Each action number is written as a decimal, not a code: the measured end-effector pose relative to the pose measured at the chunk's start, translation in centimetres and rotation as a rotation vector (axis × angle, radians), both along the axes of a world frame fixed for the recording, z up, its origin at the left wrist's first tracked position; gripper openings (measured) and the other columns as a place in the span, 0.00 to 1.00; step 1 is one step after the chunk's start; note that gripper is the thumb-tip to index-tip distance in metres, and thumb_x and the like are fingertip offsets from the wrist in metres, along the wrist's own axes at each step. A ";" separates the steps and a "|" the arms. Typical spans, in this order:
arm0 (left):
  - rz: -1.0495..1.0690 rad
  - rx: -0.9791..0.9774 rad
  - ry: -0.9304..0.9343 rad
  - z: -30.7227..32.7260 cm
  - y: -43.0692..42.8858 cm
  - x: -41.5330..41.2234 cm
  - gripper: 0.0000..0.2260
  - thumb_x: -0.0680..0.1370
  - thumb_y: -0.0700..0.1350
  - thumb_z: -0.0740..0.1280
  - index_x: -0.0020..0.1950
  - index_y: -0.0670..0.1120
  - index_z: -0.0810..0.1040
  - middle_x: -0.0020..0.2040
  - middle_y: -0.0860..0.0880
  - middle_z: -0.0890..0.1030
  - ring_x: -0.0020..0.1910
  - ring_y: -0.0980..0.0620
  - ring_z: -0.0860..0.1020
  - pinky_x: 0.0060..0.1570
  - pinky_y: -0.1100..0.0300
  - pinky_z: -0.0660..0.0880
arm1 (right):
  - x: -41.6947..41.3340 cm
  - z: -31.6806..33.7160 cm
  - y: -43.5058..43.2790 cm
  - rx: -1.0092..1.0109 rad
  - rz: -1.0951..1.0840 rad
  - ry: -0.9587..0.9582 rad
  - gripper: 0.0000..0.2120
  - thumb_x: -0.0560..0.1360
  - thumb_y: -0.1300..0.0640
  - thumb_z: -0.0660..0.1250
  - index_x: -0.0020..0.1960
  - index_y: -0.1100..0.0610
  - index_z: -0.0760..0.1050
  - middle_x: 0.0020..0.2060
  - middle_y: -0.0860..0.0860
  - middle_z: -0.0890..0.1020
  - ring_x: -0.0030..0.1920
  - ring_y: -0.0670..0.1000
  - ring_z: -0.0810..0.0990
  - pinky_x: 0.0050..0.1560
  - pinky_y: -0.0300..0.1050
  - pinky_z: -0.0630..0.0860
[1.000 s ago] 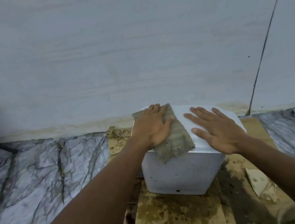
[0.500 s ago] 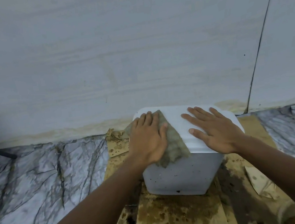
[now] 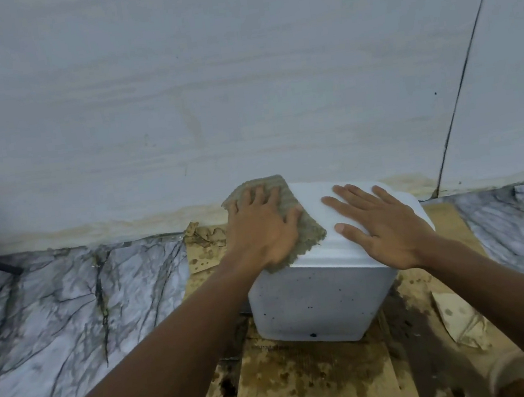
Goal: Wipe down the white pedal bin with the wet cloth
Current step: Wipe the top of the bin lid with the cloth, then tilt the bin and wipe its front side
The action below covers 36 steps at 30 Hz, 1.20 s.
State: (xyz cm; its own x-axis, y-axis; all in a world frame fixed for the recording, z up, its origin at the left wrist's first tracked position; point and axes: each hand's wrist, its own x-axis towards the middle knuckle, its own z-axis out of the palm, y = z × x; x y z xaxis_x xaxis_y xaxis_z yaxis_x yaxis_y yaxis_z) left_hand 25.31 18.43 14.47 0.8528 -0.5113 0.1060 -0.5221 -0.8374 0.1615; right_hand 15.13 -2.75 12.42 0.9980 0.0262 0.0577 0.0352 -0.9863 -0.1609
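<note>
The white pedal bin [image 3: 316,303] stands on stained cardboard against the wall, its front face speckled with dark spots. A grey-green wet cloth [image 3: 304,232] lies over the left part of its lid. My left hand [image 3: 259,231] presses flat on the cloth, fingers pointing toward the wall. My right hand [image 3: 386,229] rests flat with spread fingers on the bare right part of the lid, holding nothing. The pedal is not visible.
Soggy, mould-spotted cardboard [image 3: 310,387] covers the floor under and in front of the bin. Veined marble floor [image 3: 69,304] spreads left and right. A pale wall [image 3: 240,85] rises just behind the bin. A torn cardboard scrap [image 3: 464,322] lies at the right.
My left hand slid the cloth from the lid's front edge back toward the wall along the left side. My right hand stayed flat on the lid.
</note>
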 end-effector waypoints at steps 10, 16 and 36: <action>0.028 -0.053 -0.008 -1.2 1.7 -1.2 0.35 0.81 0.67 0.40 0.83 0.47 0.49 0.82 0.43 0.48 0.81 0.45 0.44 0.80 0.47 0.44 | -0.4 0.1 -0.2 0.013 0.000 -0.002 0.36 0.74 0.29 0.30 0.80 0.36 0.41 0.81 0.40 0.42 0.80 0.41 0.37 0.81 0.50 0.36; 0.021 -0.115 0.016 -1.2 3.2 -5.1 0.32 0.83 0.64 0.43 0.83 0.49 0.46 0.82 0.45 0.43 0.81 0.45 0.39 0.76 0.52 0.36 | -0.4 -0.1 -0.2 0.004 -0.008 -0.004 0.36 0.74 0.29 0.29 0.80 0.37 0.40 0.81 0.40 0.41 0.80 0.41 0.36 0.81 0.50 0.36; -0.167 -0.079 -0.427 -3.6 0.6 -1.8 0.27 0.84 0.59 0.47 0.75 0.47 0.71 0.72 0.43 0.74 0.72 0.42 0.69 0.73 0.41 0.60 | 1.9 0.2 -1.9 0.061 -0.017 -0.023 0.30 0.80 0.32 0.40 0.81 0.37 0.49 0.82 0.41 0.49 0.81 0.42 0.45 0.80 0.47 0.40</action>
State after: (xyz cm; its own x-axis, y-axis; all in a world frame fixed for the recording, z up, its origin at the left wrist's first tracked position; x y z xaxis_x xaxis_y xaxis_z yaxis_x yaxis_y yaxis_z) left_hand 23.56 19.00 10.87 0.6311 -0.6139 0.4742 -0.6823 -0.7301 -0.0373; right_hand 17.02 -4.65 12.59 0.9967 0.0051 0.0811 0.0229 -0.9752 -0.2202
